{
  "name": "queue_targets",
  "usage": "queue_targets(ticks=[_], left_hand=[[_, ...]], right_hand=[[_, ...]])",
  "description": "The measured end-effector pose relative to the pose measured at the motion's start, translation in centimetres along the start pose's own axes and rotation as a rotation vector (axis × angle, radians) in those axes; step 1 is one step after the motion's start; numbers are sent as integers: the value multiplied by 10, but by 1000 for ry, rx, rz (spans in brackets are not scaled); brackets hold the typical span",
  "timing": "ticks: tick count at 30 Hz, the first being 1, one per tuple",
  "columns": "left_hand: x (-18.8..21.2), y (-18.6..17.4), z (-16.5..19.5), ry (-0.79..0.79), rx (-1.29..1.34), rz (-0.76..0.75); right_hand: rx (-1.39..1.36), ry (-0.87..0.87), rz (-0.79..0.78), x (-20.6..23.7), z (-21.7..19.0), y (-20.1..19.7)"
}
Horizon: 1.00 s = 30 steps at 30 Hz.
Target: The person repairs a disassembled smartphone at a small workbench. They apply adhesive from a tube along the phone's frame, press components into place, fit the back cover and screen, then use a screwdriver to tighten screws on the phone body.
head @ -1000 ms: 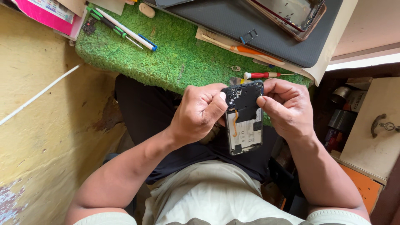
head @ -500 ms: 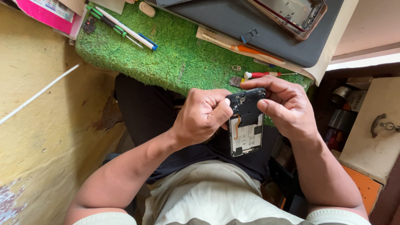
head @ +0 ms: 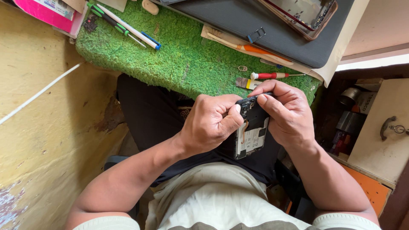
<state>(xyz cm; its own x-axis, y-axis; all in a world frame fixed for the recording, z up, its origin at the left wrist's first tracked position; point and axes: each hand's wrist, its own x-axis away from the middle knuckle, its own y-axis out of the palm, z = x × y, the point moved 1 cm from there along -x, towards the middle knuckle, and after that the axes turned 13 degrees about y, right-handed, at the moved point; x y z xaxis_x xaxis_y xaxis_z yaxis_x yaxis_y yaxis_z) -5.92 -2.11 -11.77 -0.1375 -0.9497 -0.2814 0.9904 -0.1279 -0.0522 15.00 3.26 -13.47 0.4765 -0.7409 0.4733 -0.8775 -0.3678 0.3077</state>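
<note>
Green turf mat (head: 183,64) covers your bench; at its far left edge lie a green-handled screwdriver (head: 111,22) and a white pen (head: 130,29). Over your lap, just off the near edge, your left hand (head: 208,123) curls around the opened phone (head: 252,127), thumb pressing its upper board, while your right hand (head: 287,113) pinches its top edge. Press too hard and the exposed flex cable may tear, or the phone may slip.

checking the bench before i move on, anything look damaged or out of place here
The phone held between the left hand and right hand has its back off, with the inner parts bare. Another phone lies face up on the dark pad, overhanging its edge. The tools lie loose on the green mat. Nothing is spilled.
</note>
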Motion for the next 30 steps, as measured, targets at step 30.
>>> queue_targets(ticks=[30], left_hand=[[27,38,-6,11,744,99]], right_hand=[[692,-610,141,18,-29,12]])
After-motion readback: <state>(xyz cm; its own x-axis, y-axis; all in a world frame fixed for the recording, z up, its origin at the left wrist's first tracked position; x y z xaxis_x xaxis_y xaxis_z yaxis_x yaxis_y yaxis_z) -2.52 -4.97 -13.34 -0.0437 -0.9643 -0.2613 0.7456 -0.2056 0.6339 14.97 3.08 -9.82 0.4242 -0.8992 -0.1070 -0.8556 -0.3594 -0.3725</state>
